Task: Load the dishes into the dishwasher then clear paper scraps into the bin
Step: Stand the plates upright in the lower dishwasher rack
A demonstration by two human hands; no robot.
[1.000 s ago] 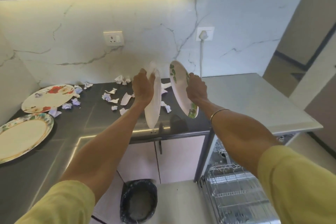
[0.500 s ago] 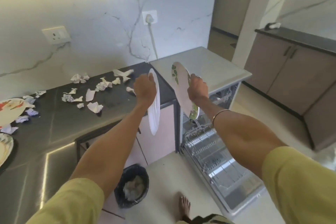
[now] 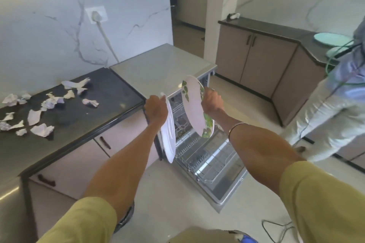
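Left hand [image 3: 156,109]: is gripping the white plate [image 3: 169,136] by its top edge, plate hanging upright.
Right hand [image 3: 211,102]: is holding the leaf-pattern plate [image 3: 194,108], tilted.
Both plates: are hanging above the open dishwasher [image 3: 207,156], its rack seemingly bare.
Paper scraps [image 3: 42,113]: are lying on the dark counter [image 3: 94,112].
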